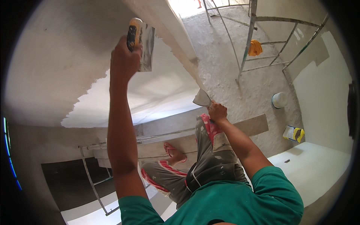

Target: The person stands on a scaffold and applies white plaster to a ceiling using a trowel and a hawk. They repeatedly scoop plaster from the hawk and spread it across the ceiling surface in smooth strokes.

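Note:
My left hand (125, 58) is raised at upper middle, closed on the yellow-and-black handle of a wide steel trowel (148, 48). Behind it is a wall (52, 75) whose grey upper surface meets a white, uneven-edged coated patch (97, 108). Lower and to the right, my right hand (217, 111) grips a putty knife (201, 98) with a flared blade, close to the lower end of a pale beam edge (176, 52). I cannot tell whether either blade touches the surface.
Below me are a plank platform (150, 152) under my sandalled foot and a metal frame (84, 161). Far below right, scaffolding (251, 33) with an orange cloth (255, 48), a white bucket (278, 100) and a yellow bag (294, 133) stand on the rough floor. A person's legs show at the top.

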Tool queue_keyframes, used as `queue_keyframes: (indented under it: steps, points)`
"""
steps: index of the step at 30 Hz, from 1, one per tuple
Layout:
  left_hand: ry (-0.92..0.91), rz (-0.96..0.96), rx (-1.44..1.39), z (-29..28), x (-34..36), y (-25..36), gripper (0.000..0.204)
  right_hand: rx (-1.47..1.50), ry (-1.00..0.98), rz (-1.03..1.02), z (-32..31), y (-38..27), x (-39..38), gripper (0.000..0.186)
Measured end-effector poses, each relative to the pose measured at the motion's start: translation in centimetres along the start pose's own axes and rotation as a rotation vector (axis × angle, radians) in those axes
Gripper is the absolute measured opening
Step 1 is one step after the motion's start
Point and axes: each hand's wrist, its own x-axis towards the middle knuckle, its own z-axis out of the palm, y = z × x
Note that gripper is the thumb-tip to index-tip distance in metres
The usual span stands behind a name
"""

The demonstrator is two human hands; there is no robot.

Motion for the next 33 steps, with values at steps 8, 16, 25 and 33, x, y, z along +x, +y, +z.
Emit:
queue_keyframes:
  steps: [8,16,25,33]
  points:
    - [-0.081,0.001,0.169,1.9,4.2,-0.5,0.029,0.029,-0.029,0.002,-0.5,-0.1,0.1,0.028]
    - [-0.138,0.005,0.2,4.1,5.5,-1.1,0.03,0.112,-0.026,0.046,-2.4,-0.6,0.7,0.031]
    - [-0.17,0.032,0.286,6.6,5.8,-1.4,0.029,0.144,-0.044,-0.053,-8.9,-7.2,7.9,0.039]
    - [-0.166,0.004,0.308,9.3,4.7,-1.5,0.027,0.102,-0.083,-0.098,-10.7,-9.8,11.7,0.04]
